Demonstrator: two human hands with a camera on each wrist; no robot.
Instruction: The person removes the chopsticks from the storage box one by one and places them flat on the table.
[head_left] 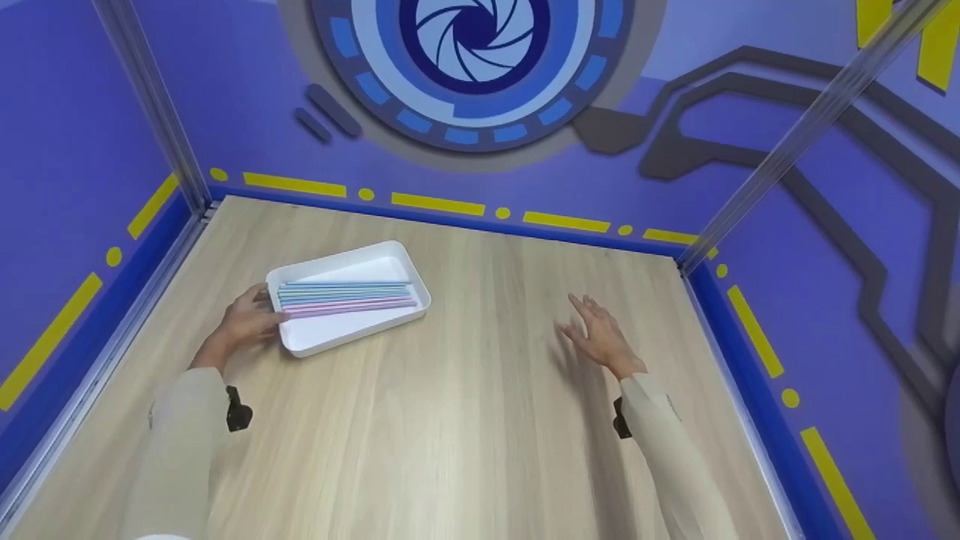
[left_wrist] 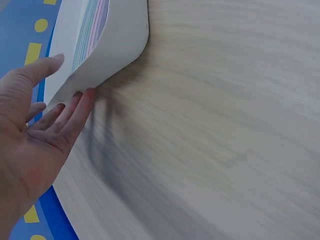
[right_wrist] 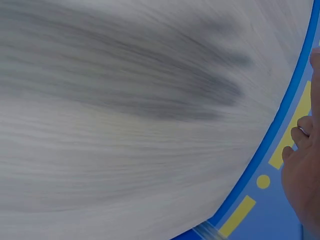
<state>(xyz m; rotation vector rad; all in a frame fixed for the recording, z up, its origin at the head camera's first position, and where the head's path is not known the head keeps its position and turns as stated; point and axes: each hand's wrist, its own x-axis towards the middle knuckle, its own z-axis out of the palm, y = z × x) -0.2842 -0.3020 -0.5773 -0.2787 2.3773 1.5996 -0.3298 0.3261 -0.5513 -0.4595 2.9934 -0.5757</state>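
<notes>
A shallow white tray (head_left: 352,334) lies angled on the left part of the table, holding several thin sticks (head_left: 345,295) in blue, green, pink and purple side by side. My left hand (head_left: 246,319) grips its left end. In the left wrist view, the thumb of my left hand (left_wrist: 35,135) reaches over the rim of the tray (left_wrist: 122,40), with fingertips against the outer wall. My right hand (head_left: 602,339) is held above the table on the right, fingers spread and touching nothing. The right wrist view shows only part of my right hand (right_wrist: 302,180) at its edge.
The pale wooden table (head_left: 465,390) is bounded by blue walls (head_left: 225,112) with yellow markings at the back and both sides. Metal posts (head_left: 161,112) stand at the back corners. Black wrist devices show beside both sleeves.
</notes>
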